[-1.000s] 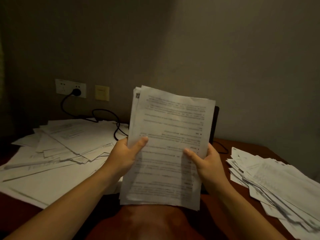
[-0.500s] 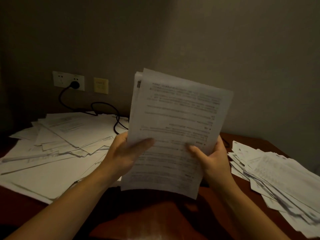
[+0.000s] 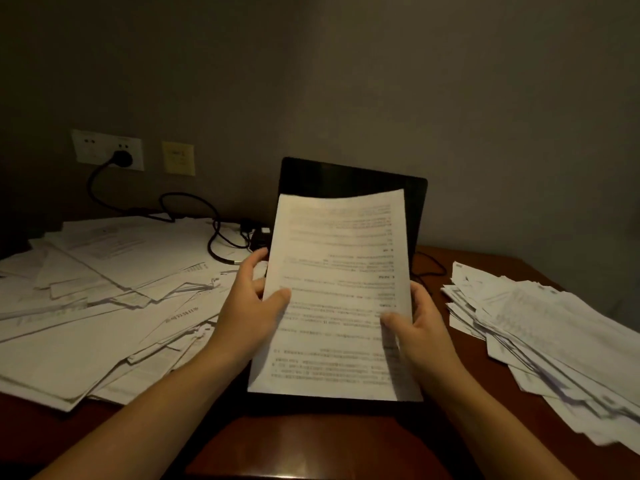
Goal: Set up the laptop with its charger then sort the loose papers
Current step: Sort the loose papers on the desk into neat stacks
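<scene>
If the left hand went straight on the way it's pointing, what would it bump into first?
Most likely the open laptop just behind the papers that the left hand holds, near its charger plug. Depth is hard to judge here.

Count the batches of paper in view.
3: the left pile, the right pile, and the sheaf held by the left hand and right hand before the laptop. Others may be hidden.
</scene>
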Action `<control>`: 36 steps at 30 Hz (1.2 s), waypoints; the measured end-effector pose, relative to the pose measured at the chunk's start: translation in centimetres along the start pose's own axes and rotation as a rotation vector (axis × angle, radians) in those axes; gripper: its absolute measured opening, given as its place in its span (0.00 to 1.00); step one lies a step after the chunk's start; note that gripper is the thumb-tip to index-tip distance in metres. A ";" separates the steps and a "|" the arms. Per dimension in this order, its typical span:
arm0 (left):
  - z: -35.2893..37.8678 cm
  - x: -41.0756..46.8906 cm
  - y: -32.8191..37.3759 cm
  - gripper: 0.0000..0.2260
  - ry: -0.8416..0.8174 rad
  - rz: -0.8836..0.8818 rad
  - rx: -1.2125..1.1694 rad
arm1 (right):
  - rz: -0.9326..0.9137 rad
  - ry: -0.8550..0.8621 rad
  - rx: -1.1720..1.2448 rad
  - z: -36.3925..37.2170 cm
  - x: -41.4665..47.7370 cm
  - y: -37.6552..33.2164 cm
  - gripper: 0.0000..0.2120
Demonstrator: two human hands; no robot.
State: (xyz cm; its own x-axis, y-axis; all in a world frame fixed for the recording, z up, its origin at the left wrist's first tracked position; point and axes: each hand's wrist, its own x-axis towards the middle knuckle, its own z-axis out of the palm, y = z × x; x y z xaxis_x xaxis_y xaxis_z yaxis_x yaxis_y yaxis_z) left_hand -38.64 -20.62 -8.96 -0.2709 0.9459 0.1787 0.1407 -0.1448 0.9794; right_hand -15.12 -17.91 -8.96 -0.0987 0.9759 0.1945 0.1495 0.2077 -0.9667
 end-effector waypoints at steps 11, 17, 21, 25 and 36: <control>4.3 2.1 -1.2 0.22 -0.271 0.011 0.379 | -0.090 0.130 -0.840 -3.8 0.3 4.2 0.14; 6.2 2.6 -1.4 0.19 -0.239 0.147 0.650 | -0.074 0.147 -1.006 -5.4 1.8 4.5 0.09; 7.0 3.0 -1.7 0.15 -0.242 0.223 0.863 | -0.060 0.152 -1.074 -6.6 3.1 5.2 0.06; 7.8 3.1 -1.4 0.16 -0.293 0.246 1.076 | 0.007 0.140 -1.158 -7.5 3.7 6.0 0.06; 5.8 3.3 -2.2 0.23 -0.291 0.194 1.142 | -0.029 0.108 -1.213 -5.7 3.8 3.2 0.19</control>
State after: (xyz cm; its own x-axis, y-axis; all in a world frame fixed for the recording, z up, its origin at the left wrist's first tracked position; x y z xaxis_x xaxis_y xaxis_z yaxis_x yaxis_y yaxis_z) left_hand -34.34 -15.45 -11.08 0.0538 0.9884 0.1418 0.9608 -0.0899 0.2621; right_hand -9.37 -13.14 -10.38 -0.0433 0.9585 0.2818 0.9767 0.0999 -0.1898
